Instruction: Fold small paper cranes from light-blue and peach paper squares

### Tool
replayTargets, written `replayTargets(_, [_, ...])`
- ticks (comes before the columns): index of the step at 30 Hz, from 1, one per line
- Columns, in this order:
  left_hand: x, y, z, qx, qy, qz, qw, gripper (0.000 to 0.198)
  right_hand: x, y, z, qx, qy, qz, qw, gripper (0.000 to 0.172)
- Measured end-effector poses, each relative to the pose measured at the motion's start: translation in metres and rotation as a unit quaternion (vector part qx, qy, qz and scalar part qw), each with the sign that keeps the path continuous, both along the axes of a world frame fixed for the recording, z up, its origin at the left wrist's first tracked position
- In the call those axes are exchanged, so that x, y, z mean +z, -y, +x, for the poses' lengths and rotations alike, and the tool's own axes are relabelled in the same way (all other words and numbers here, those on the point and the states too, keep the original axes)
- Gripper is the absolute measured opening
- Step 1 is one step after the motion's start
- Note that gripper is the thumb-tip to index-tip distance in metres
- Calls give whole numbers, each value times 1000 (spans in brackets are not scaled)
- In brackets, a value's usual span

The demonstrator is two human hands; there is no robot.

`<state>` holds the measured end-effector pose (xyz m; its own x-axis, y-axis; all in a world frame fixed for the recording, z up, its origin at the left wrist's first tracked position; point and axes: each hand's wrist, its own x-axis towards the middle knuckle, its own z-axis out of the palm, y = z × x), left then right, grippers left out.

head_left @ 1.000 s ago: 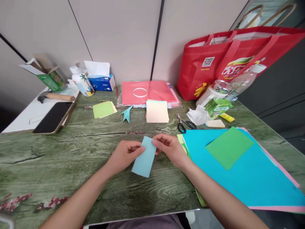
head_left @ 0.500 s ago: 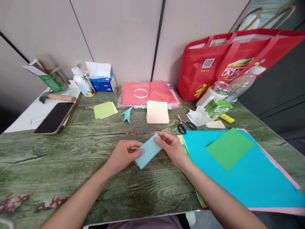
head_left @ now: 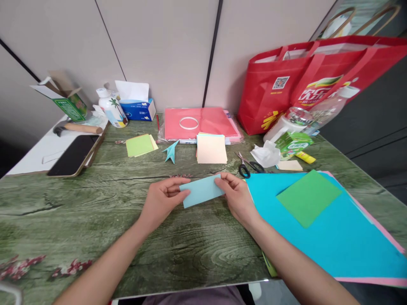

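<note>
Just above the near part of the green wood-grain tabletop (head_left: 95, 220), the left hand (head_left: 162, 200) and the right hand (head_left: 238, 198) each pinch one short end of a light-blue paper strip (head_left: 202, 191), fingers closed on it. A second ago the strip ran lengthwise, its near end pointing back at the person. It has since swung round and now lies crosswise between the hands, nearly level. By my reading the turn is finished and the paper is squared up. Just right lies a big blue sheet (head_left: 318, 245) with a green square (head_left: 308, 197) on it; beyond are scissors (head_left: 248, 166), a cream paper stack (head_left: 211, 149) and a teal folded figure (head_left: 171, 151)
</note>
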<state>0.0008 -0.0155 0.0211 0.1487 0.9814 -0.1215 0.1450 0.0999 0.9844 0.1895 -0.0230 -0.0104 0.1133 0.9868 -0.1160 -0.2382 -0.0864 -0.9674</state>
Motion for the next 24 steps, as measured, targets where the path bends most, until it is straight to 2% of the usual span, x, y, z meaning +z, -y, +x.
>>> replayTargets(8, [1,0,0,-2,8,-12,1000,26,-1,-1,0,1,-4,-8,1000,17])
replayTargets(14, [-3,-1,-2,8,35,-11,999,28,-4,-2,1,5,-15,12,1000,17])
replayTargets(21, [-9,-5,-6,29,24,14,999,27,-3,-1,1,8,41,51,998,21])
replayTargets(24, [-5,-5,-5,-4,-31,10,999,24,0,1,1,-8,102,80,992,18])
